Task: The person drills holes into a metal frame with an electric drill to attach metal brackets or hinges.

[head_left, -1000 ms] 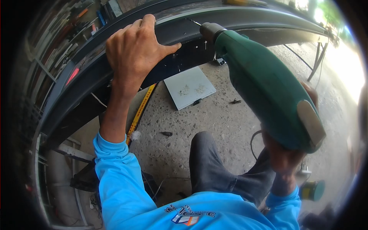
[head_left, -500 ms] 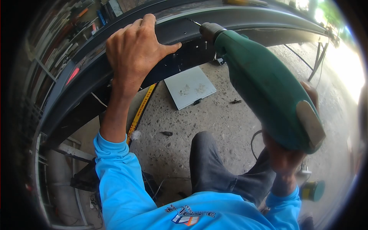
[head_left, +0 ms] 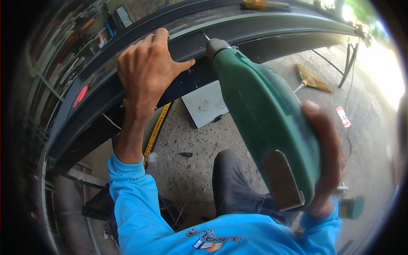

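Note:
My right hand (head_left: 325,148) is wrapped around a green power drill (head_left: 259,110), whose grip is hidden behind its body. A thin twist drill bit (head_left: 205,35) sticks out of the metal chuck (head_left: 216,47), its tip right at the inner face of a dark metal frame (head_left: 255,26). Clasped over that frame's near rail is my left hand (head_left: 146,63), fingers across the top and thumb along the front side. Small holes show in the rail between my thumb and the chuck.
Beneath the frame, a pale flat case (head_left: 199,106) and a yellow-edged aluminium straightedge (head_left: 156,129) lie near a small dark tool (head_left: 185,154) on rough concrete. A broom (head_left: 313,80) rests to the right. Another yellow tool (head_left: 263,5) sits at the frame's far side.
The drill has swung left, bringing its bit closer to my left hand. My left hand keeps its hold on the frame. The broom has come into view.

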Demonstrator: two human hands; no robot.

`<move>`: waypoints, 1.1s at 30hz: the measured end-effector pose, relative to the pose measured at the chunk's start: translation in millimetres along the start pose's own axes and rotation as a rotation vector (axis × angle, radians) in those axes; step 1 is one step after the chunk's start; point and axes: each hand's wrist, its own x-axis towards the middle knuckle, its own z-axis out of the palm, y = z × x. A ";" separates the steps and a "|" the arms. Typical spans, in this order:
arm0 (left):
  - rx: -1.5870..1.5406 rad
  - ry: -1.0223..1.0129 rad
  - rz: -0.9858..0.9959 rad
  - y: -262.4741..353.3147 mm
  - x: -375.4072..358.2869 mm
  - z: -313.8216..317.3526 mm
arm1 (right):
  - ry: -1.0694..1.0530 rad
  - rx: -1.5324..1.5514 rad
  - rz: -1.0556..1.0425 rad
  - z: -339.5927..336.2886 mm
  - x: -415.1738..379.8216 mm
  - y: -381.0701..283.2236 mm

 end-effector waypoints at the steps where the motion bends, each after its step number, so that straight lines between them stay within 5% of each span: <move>1: -0.001 0.001 0.004 0.5 0.7 -0.4 | -0.004 -0.028 -0.011 0.3 2.0 -1.3; 20: -0.046 -0.086 -0.063 -0.1 2.1 -1.3 | 0.047 -0.063 -0.162 -1.5 7.0 14.9; 33: -0.018 -0.138 -0.089 5.8 4.4 -10.6 | 0.010 -0.054 -0.054 3.1 -3.5 7.2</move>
